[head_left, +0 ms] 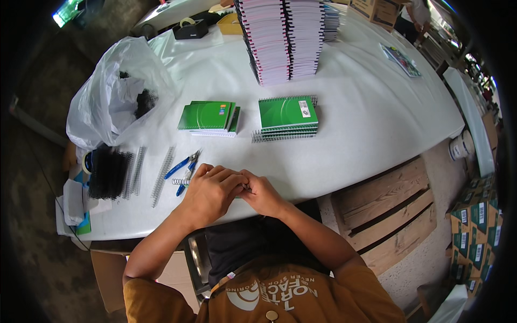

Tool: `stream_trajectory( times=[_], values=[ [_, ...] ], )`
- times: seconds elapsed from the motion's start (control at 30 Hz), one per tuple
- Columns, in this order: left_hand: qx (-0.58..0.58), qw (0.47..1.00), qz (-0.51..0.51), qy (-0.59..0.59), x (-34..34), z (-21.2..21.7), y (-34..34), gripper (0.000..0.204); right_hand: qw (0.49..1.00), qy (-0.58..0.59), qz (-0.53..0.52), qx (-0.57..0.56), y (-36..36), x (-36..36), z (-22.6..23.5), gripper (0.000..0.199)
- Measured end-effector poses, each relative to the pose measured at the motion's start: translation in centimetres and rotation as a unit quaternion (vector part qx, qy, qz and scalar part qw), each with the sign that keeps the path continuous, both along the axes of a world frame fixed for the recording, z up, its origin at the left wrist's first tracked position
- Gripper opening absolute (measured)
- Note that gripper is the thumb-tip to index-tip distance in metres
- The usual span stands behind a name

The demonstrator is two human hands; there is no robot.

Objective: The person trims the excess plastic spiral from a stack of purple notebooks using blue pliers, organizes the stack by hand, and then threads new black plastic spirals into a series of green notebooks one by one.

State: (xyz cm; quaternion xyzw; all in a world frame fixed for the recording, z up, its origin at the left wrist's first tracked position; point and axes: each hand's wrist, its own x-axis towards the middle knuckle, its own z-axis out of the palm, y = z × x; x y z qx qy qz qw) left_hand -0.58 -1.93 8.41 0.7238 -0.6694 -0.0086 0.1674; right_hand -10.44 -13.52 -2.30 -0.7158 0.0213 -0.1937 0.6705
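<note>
Both my hands are together at the table's near edge, closed around a spiral binding coil (pixel 179 182). One coil end sticks out beside my left hand (pixel 211 189); the rest is mostly hidden by the fingers. The fingertips of my right hand (pixel 262 194) pinch at its other end, close against the left fingers. Just left of my hands lie blue-handled cutting pliers (pixel 177 168), partly under the coil. Farther left is a loose metallic coil (pixel 163 176). Ahead sit a small pile of green notebooks (pixel 207 116) and a stack of green spiral notebooks (pixel 285 113).
Black coils (pixel 110 173) lie at the left, below a plastic bag (pixel 102 102) with black pieces inside. Tall stacks of bound pages (pixel 269 40) stand at the back, near a tape dispenser (pixel 190 29). A wooden pallet (pixel 385 210) is on the floor at right.
</note>
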Motion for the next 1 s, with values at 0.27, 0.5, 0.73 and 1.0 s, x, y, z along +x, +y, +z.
stream_trajectory(
  times=[0.27,0.5,0.73,1.0],
  values=[
    [-0.084,0.994,0.019,-0.069,-0.2,3.6,-2.4,0.037,0.997,-0.024,-0.048,0.055,-1.8,-2.4,3.1,0.023],
    [-0.300,0.949,0.089,-0.034,3.3,-1.5,-10.8,0.025,0.919,-0.114,-0.269,-0.266,-16.0,-2.7,7.3,0.024],
    [-0.362,0.878,0.175,0.261,1.4,-9.2,-14.2,0.035,0.951,-0.086,-0.296,0.006,-16.7,-1.6,-1.2,0.052],
    [-0.334,0.808,0.280,0.396,1.6,-9.0,-14.8,0.027,0.954,0.010,-0.296,-0.047,-14.5,-1.4,-0.4,0.054]
  ],
)
